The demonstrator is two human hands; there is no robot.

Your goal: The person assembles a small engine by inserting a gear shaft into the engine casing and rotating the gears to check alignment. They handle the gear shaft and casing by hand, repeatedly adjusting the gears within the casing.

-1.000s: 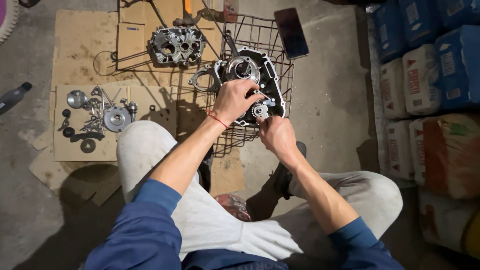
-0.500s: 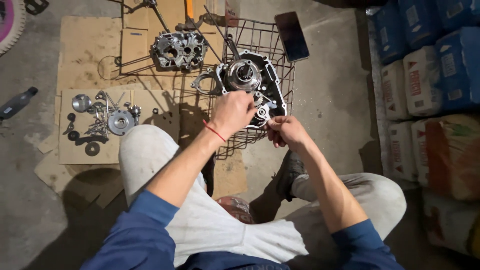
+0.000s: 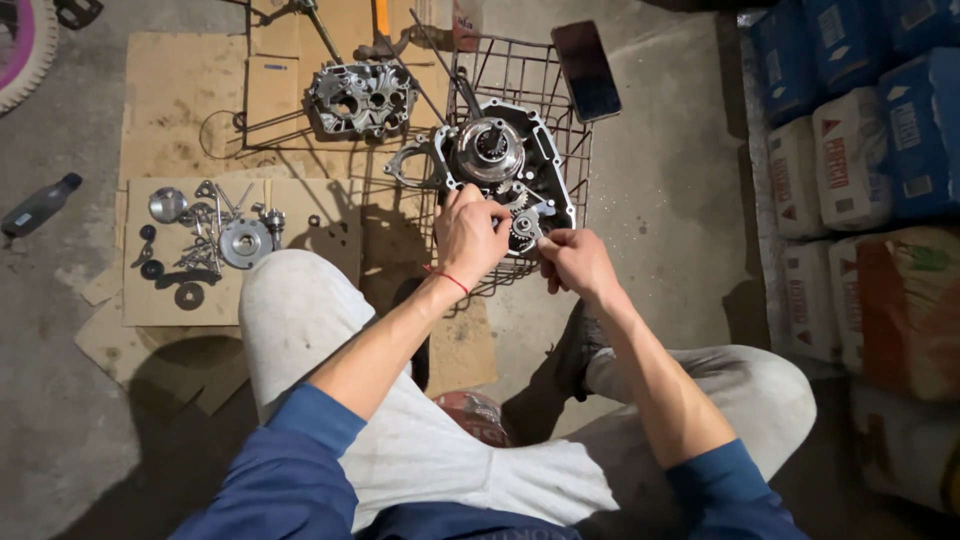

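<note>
A dark engine crankcase half (image 3: 500,160) with a round clutch hub and gears lies on a wire basket (image 3: 520,70). My left hand (image 3: 468,235) rests on the case's near edge, fingers curled on it beside a small gear (image 3: 523,226). My right hand (image 3: 572,262) sits just right of that gear, fingertips pinched at the case's lower corner; what they pinch is too small to tell. I sit on the floor in grey trousers and blue sleeves.
A second engine casing (image 3: 360,98) lies on cardboard behind. Loose gears, washers and bolts (image 3: 215,235) are spread on cardboard (image 3: 180,300) at left. A phone (image 3: 586,70) rests on the basket's far right. Stacked sacks (image 3: 860,170) line the right side. A bottle (image 3: 38,205) lies far left.
My right hand has slid down and right off the gear area to the case's lower corner. My left hand stays on the case's near edge.
</note>
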